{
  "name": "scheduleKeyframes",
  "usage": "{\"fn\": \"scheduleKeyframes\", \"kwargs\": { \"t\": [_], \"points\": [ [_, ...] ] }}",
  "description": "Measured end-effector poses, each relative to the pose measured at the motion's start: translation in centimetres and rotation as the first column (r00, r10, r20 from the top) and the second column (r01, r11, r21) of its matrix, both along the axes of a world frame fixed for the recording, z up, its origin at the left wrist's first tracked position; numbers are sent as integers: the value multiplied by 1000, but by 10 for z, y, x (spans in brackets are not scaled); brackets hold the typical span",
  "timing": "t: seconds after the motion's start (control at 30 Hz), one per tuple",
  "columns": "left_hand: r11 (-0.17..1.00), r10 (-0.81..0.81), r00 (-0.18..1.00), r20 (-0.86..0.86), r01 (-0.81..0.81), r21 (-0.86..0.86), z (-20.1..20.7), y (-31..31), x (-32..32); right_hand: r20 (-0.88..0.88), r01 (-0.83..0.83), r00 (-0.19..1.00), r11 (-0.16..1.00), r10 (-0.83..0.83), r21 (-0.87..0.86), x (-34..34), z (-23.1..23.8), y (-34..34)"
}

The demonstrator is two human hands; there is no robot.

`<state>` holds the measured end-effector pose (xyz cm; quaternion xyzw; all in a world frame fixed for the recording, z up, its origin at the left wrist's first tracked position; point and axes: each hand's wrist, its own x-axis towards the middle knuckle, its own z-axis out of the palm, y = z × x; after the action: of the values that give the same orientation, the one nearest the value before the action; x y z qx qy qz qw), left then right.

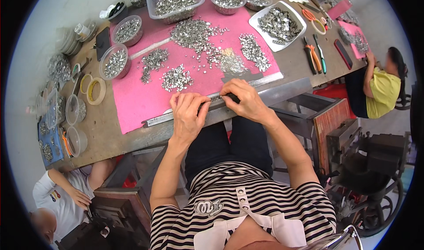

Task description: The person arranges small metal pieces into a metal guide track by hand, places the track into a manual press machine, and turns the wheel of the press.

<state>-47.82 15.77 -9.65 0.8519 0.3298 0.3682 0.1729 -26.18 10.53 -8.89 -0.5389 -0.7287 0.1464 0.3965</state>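
My left hand [189, 113] is closed in a pinch at the front edge of the table, its fingertips on a long metal bar [160, 119]. Something small and dark shows by its thumb, too hidden to name. A little to the right, my right hand [248, 100] pinches a small black object [233, 98] down against the same bar. Just beyond the hands, heaps of small shiny metal pieces [176, 77] lie on a pink mat [132, 104]. A bundle of thin metal pins [232, 64] rests near the right hand.
Clear plastic tubs [115, 61] and a white dish [293, 40] hold more metal pieces. Pliers [310, 55], tape rolls [95, 92] and a red-edged dark case [342, 54] lie around. A person in yellow [383, 91] sits right, another in white [70, 201] lower left, beside bench machines.
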Motion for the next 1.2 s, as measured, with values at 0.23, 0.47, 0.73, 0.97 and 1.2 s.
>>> {"fn": "scheduleKeyframes", "kwargs": {
  "t": [0.23, 0.47, 0.73, 0.97, 1.2],
  "points": [
    [995, 96, 995, -22, -96, 7, 2, 15, -2, 87, -35, 996, 998, 30, 51, -2, -1, -5],
    [969, 206, 975, -82, -192, 156, -4, 71, 20, 83, 12, 996, 997, -18, 81, -3, -4, 30],
    [966, 206, 961, -186, -169, 198, -8, 78, 30, 230, 47, 969, 985, -85, 164, -12, -23, 85],
    [967, 164, 974, -159, -127, 220, -12, 80, 27, 128, -26, 992, 999, 21, 39, -21, 6, 39],
    [974, 152, 982, -111, -130, 186, -6, 73, 22, 114, -40, 993, 994, 28, 98, -37, -2, 8]
  ]
}}
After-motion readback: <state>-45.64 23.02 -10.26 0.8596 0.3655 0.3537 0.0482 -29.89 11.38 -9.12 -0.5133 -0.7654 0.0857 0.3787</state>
